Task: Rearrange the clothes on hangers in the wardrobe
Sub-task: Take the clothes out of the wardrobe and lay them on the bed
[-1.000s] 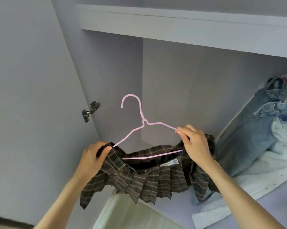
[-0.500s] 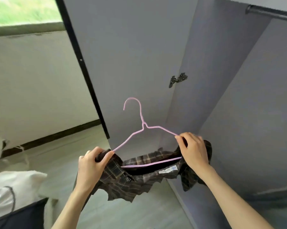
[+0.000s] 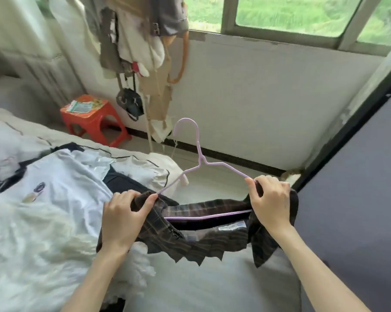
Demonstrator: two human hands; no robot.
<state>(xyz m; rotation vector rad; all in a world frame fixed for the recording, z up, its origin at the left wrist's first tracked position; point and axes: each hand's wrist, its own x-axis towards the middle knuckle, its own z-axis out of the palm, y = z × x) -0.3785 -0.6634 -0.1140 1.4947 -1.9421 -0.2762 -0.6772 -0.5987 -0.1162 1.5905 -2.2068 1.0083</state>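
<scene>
The view is now swung from the wardrobe to the bed (image 3: 212,287), the plaid skirt (image 3: 201,242) gripped on its pink hanger (image 3: 200,154) by the left hand (image 3: 122,219) and right hand (image 3: 271,203), not yet hung.

Your left hand (image 3: 124,218) and right hand (image 3: 271,204) cover both ends of the thin lilac wire hanger (image 3: 199,154), so you cannot see its corners. The dark brown plaid pleated skirt (image 3: 203,242) hides part of its waistband behind your fingers. The garments hanging by the window (image 3: 142,39) are blurred and cut off at the top edge.
</scene>
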